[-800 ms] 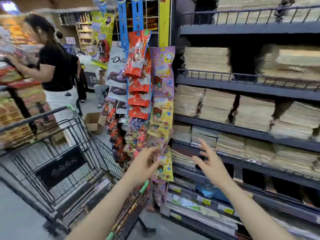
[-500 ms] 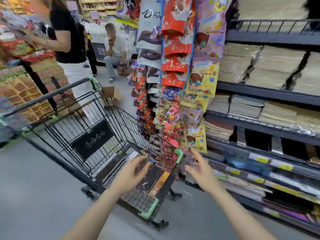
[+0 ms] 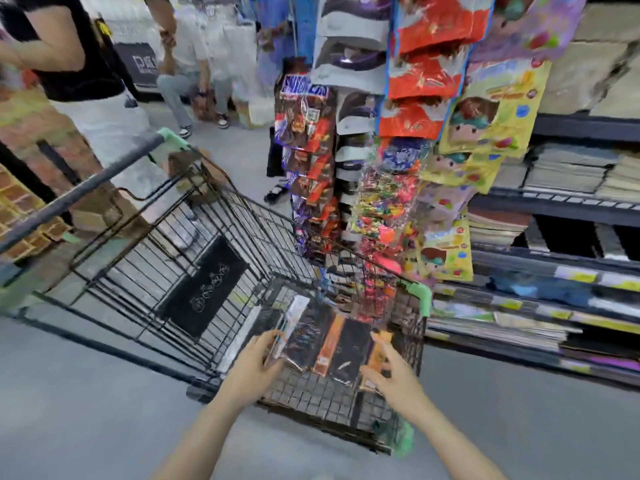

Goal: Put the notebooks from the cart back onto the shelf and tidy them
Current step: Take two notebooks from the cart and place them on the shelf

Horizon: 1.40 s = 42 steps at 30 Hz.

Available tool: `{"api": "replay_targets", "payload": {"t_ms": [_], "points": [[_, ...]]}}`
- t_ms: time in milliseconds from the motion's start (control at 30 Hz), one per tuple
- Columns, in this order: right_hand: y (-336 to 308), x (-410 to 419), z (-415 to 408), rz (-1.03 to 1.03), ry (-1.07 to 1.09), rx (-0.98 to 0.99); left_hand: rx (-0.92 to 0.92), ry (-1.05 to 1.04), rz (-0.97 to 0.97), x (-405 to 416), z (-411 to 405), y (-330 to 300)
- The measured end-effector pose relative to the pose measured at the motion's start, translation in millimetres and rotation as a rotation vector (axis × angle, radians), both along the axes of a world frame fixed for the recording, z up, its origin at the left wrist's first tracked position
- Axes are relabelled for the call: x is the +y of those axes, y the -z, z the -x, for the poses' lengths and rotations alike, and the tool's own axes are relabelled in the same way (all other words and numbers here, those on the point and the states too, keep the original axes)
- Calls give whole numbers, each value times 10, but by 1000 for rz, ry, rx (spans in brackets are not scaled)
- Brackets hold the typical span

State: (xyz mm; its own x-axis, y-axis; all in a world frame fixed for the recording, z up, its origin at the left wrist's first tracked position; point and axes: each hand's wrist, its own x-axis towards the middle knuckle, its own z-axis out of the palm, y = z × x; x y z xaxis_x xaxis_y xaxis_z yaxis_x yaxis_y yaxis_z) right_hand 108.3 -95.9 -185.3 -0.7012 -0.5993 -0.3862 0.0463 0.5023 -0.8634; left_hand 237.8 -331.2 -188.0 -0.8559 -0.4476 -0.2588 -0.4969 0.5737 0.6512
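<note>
Left hand [image 3: 254, 367]: inside the cart, fingers curled at the left edge of the notebooks; touching, but a closed grip cannot be told through the blur.
Right hand [image 3: 391, 370]: at the right edge of the same stack, fingers spread and loose on an orange cover; firm hold cannot be told.
Hands: apart, 1 on each side of the stack.
Notebooks [image 3: 332, 344]: lying flat in the cart's front end, fanned side by side, dark covers with orange bands, a pale one at far left.
Cart [image 3: 166, 271]: black wire, green corner caps, dark placard on the inner wall; stands on grey floor, nose just beside the shelf.
Shelf [image 3: 561, 209]: right of the cart, dark tiers holding stacked paper goods; yellow price tags on lower rails.
Snack bags [image 3: 415, 109]: hanging in strips between cart and shelf.
Bystanders: 1 standing [image 3: 79, 64] at upper left, 1 seated [image 3: 187, 60] behind.
</note>
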Motion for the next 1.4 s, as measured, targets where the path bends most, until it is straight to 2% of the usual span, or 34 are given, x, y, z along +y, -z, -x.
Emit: {"api": "replay_targets", "payload": {"t_ms": [167, 333, 467, 667, 833, 900, 1000, 1167, 1233, 1300, 1367, 1400], "points": [[263, -556, 163, -47, 57, -95, -83, -7, -8, -597, 216, 224], [491, -1213, 294, -128, 36, -86, -147, -12, -23, -1254, 375, 505], [806, -1752, 310, -179, 26, -153, -281, 21, 18, -1698, 453, 887], [1573, -2535, 141, -284, 64, -214, -499, 416, 38, -2214, 588, 1748], [2236, -3103, 26, -413, 115, -260, -556, 523, 80, -2595, 618, 2448], [2397, -3244, -20, -458, 192, -236, -560, 545, 25, -2657, 534, 2679], [2518, -3354, -91, -480, 309, -239, -499, 513, -38, -2685, 412, 2847], [2510, -3332, -113, -430, 396, -261, -434, 495, 180, -2617, 449, 2799], [2382, -3191, -40, -382, 465, -270, -489, 440, 261, -2509, 481, 2676], [2217, -2946, 66, -338, 517, -271, -517, 471, 346, -2345, 455, 2560], [2061, -2624, 154, -295, 586, -300, -503, 482, 304, -2250, 441, 2472], [2015, -2467, 186, -265, 624, -304, -489, 464, 214, -2237, 450, 2477]]}}
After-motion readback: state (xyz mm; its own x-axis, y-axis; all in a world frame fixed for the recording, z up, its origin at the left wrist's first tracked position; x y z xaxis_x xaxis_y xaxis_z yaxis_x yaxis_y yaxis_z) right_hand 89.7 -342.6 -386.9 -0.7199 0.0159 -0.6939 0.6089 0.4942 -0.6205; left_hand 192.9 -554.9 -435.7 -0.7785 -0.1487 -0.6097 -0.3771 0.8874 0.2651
